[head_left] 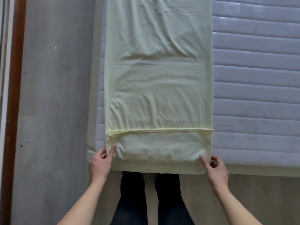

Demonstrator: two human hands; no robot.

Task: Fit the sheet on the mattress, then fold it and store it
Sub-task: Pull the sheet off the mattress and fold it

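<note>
- no brand, label or writing can be read; the faint marks on the mattress [256, 65] quilting are too blurred to make out.
- the sheet [158, 75] is pale yellow and lies folded into a long narrow strip, running away from the person along the left part of the mattress, with its near end draped over the mattress edge.
- a stitched hem crosses the strip near its close end, and soft creases run over the cloth beyond it.
- the left hand [100, 163] pinches the near left corner of the sheet, forefinger laid on top of the cloth, the other fingers curled beside the edge.
- the right hand [215, 168] pinches the near right corner in the same manner, forefinger on the cloth, the rest curled.
- the strip's left edge lies just inside the mattress's left side; its right edge leaves a broad quilted stretch bare.
- grey floor [55, 95] runs along the left up to a brown frame [13, 103]; the person's dark-clad legs [149, 200] stand against the near edge.
</note>
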